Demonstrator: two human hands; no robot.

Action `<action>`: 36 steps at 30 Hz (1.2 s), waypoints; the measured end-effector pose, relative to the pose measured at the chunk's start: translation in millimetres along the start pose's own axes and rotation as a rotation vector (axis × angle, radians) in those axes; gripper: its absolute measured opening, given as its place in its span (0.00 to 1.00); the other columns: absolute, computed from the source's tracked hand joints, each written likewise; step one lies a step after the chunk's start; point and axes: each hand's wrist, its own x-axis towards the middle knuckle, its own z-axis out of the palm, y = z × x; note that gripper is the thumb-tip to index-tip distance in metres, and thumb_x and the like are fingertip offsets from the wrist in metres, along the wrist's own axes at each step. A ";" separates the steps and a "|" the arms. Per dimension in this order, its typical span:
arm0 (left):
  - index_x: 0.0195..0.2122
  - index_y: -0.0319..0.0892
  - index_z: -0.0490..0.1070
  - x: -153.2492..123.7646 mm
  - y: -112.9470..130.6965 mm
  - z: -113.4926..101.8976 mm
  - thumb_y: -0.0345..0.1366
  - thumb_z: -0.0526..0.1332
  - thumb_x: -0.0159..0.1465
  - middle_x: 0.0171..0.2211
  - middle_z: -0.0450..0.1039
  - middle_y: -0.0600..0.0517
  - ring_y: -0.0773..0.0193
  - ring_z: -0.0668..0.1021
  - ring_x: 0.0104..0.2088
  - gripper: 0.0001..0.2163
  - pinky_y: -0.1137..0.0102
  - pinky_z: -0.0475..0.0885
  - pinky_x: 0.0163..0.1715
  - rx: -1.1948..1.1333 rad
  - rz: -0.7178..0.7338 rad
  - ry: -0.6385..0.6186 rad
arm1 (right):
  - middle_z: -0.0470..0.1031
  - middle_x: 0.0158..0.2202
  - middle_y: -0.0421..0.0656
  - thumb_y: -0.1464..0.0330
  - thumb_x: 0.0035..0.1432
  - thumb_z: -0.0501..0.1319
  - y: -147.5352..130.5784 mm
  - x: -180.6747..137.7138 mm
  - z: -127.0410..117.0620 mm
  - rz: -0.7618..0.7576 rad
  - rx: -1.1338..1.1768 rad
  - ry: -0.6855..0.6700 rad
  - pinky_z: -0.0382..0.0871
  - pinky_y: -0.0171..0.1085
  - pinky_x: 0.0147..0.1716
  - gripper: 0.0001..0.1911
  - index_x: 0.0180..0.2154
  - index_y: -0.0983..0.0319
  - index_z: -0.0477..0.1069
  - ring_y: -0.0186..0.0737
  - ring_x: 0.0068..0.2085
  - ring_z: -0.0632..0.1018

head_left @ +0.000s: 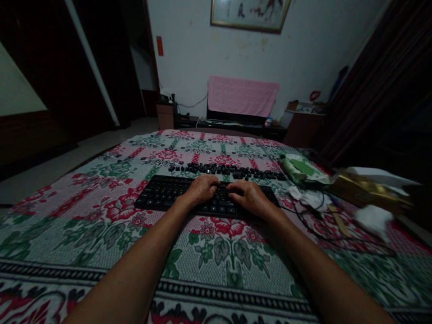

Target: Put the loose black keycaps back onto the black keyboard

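A black computer keyboard (162, 191) lies on the flowered tablecloth in front of me, with most of its keys in place. My left hand (201, 189) rests over its middle, fingers curled and drawn together near the upper rows; whatever they may hold is too small and dark to make out. Just to the right, my right hand (250, 196) leans on the keyboard with thumb and forefinger apart, their tips pointing toward the left hand. No object shows between them. Behind the keyboard, many loose black keycaps (232, 170) lie in a long uneven band.
On the right are a green packet (300, 168), a gold box (366, 189), crumpled white tissue (374, 220), a flat wooden stick (339, 221) and a looping black cable (308, 229). A pink cloth (242, 95) covers a screen beyond the tablecloth (114, 243).
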 end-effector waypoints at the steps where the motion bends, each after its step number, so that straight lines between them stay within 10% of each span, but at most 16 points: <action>1: 0.39 0.42 0.69 -0.1 -0.2 0.1 0.30 0.51 0.54 0.40 0.70 0.52 0.64 0.69 0.43 0.13 0.70 0.62 0.45 0.001 -0.005 0.003 | 0.72 0.36 0.42 0.71 0.48 0.55 -0.3 0.0 -0.1 0.002 -0.001 -0.003 0.62 0.34 0.38 0.12 0.37 0.61 0.69 0.34 0.37 0.71; 36: 0.36 0.43 0.70 0.6 -9.3 4.2 0.30 0.52 0.52 0.40 0.70 0.54 0.66 0.70 0.42 0.12 0.72 0.63 0.44 -0.089 0.002 0.036 | 0.72 0.38 0.40 0.71 0.48 0.54 -4.9 1.4 -1.2 0.078 0.118 -0.075 0.63 0.35 0.42 0.13 0.37 0.59 0.70 0.35 0.40 0.72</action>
